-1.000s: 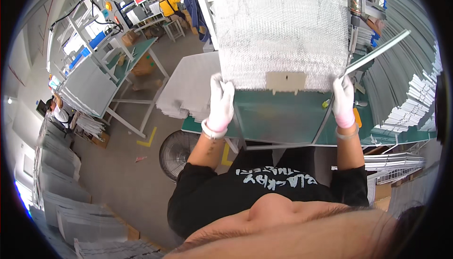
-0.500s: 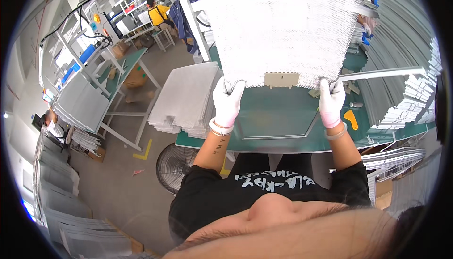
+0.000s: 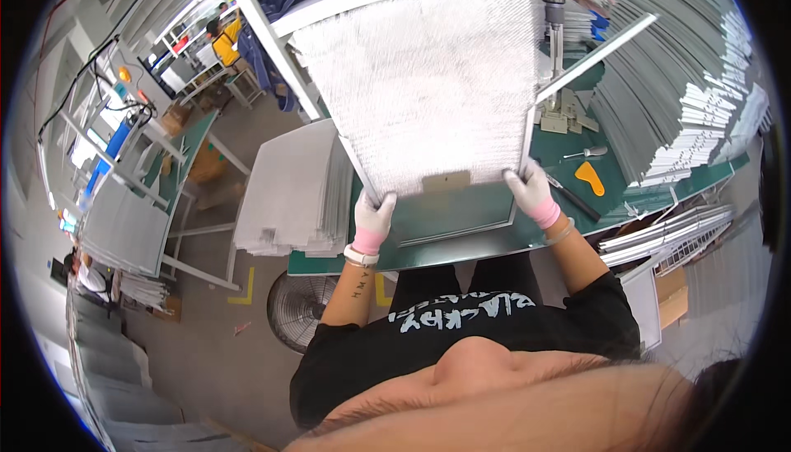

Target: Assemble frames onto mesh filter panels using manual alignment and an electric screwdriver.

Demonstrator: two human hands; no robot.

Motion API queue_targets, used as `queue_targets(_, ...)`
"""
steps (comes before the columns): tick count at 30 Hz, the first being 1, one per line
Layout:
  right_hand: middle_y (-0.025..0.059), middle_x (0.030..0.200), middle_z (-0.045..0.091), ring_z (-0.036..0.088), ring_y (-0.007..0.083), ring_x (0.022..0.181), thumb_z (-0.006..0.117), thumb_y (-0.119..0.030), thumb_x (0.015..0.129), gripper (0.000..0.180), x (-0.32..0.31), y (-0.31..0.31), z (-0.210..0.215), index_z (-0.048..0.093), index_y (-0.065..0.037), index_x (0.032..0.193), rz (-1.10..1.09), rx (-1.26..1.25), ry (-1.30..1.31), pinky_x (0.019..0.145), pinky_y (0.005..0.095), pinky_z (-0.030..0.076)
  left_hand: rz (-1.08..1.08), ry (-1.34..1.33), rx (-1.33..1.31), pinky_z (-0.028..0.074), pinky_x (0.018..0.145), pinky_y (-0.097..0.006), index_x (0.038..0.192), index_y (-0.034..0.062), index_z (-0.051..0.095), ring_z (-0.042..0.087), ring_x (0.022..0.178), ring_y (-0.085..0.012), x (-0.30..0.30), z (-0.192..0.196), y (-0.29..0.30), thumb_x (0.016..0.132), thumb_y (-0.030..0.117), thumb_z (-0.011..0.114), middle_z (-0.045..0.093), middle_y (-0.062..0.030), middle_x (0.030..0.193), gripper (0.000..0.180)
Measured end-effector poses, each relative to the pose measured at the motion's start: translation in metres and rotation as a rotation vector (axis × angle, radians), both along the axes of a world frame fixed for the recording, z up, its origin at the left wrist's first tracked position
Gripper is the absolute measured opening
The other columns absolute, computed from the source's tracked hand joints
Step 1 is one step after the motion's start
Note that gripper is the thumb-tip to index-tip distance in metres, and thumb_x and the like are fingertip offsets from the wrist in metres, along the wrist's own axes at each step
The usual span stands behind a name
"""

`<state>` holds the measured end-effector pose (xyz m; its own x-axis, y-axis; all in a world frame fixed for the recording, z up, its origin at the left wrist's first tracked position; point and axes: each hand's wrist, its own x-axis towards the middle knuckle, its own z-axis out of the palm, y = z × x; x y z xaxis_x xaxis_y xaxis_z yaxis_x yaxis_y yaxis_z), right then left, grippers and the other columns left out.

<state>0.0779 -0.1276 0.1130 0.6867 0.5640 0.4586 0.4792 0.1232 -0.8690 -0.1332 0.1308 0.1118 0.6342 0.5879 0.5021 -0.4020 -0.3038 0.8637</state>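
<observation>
Bright, even overhead light is seen, with soft shadows. Straight edges are bent near the dark rim. Mild blur is noted there.

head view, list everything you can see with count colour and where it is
mesh filter panel: one, silvery white, held up over the bench by its near corners
workbench: one, green top, in front of the person
metal frame: one, grey, flat on the bench under the panel
stack of panels: one pile, pale grey, left of the bench
metal strips: many, grey, piled at the right
orange scraper: one, on the bench at right
floor fan: one, grey, under the bench's left end
left hand: white glove, grips the panel's near left corner
right hand: white glove, pink cuff, grips the near right corner
</observation>
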Motion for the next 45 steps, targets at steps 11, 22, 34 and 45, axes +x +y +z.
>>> queue_targets(11,-0.0039,0.079,0.053,0.042,0.0043,0.069,0.065,-0.008,0.089,0.012,-0.025,0.008,0.133,0.056,-0.001,0.089,0.027,0.288,0.078,0.062,0.023,0.04,-0.052,-0.108,0.033,0.045,0.083,-0.022,0.118,-0.0039,0.057,0.058,0.094,-0.0081,-0.007,0.109,0.021,0.089,-0.006,0.055,0.064,-0.0045,0.108,0.029)
queue_targets(22,-0.0074,0.077,0.049,0.039,0.0014,0.07,0.062,-0.011,0.095,0.014,-0.005,0.01,0.095,0.057,0.0,0.102,-0.055,0.382,0.039,0.064,0.0177,0.037,0.011,-0.305,0.028,0.043,0.072,-0.02,0.109,-0.0018,0.059,0.053,0.08,-0.0058,-0.008,0.091,-0.005,0.087,-0.004,0.062,0.063,-0.0028,0.098,0.023)
queue_targets(34,0.0072,0.117,0.063,0.057,0.0124,0.105,0.055,-0.008,0.096,0.033,-0.016,-0.001,0.025,0.052,0.005,0.125,0.039,0.242,0.102,0.095,0.0291,0.044,0.043,-0.081,-0.003,0.046,0.076,-0.021,0.112,-0.0034,0.058,0.058,0.085,-0.0075,-0.024,0.01,-0.008,0.086,0.003,0.067,0.065,-0.004,0.098,0.028)
queue_targets(45,0.0081,0.114,0.064,0.059,0.0131,0.102,0.057,-0.009,0.096,0.03,-0.013,-0.008,0.004,0.053,0.004,0.122,0.039,0.124,0.054,0.092,0.0291,0.045,0.044,-0.14,0.0,0.039,0.06,-0.02,0.114,-0.0036,0.058,0.048,0.068,-0.0045,-0.019,0.0,-0.016,0.088,0.021,0.073,0.061,0.001,0.086,0.039)
